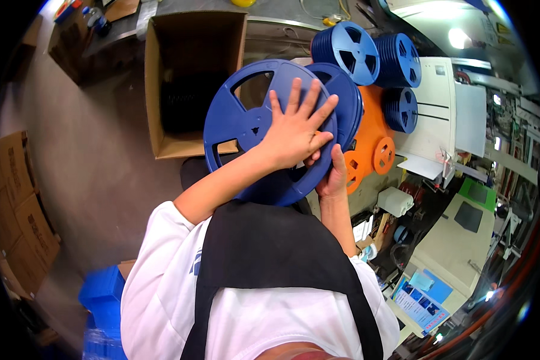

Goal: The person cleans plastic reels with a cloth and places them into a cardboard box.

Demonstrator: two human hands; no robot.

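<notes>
Hands (294, 132) flat on blue reel (252, 126), right beneath

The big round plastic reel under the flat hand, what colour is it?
Dark blue reel, head view.

Industrial workshop: stacked blue reels (366, 54), orange reels (375, 144), cardboard boxes (18, 210), machine cabinets (444, 114) and concrete floor (102, 168).
</notes>
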